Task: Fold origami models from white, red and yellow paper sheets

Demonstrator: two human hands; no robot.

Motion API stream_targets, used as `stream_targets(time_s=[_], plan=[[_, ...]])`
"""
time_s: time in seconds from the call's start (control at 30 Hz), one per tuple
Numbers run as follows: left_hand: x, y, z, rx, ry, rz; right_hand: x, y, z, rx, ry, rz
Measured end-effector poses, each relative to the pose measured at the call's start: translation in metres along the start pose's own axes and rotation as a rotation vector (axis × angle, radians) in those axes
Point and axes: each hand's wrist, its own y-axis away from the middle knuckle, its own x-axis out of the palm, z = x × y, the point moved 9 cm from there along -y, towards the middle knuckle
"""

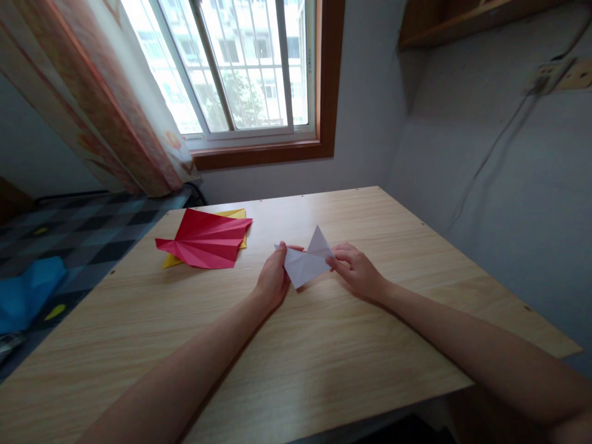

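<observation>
A folded sheet of white paper [307,266] is held just over the table between my two hands. It has a triangular point sticking up at the top and another corner pointing down toward me. My left hand [274,275] grips its left side, thumb on top and fingers behind. At the right edge, my right hand [355,269] pinches the paper between thumb and fingers. The fingers behind the paper are partly hidden.
A pleated red paper [208,239] lies on a yellow paper [243,238] at the table's back left. The wooden table [259,382] stands below a window [245,68]. A blue item [32,293] rests on the checkered cloth [102,228] at left.
</observation>
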Motion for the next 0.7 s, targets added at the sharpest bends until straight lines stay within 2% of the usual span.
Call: stream_targets(time_s=[0.47,0.7], plan=[[0.0010,0.0026,-0.0021,-0.023,0.072,-0.018,-0.0007,0.0002,-0.0016,-0.001,-0.004,-0.010],[0.0086,0.0048,-0.0022,0.007,0.008,0.112,-0.0030,-0.0003,0.0011,-0.004,0.000,-0.026]])
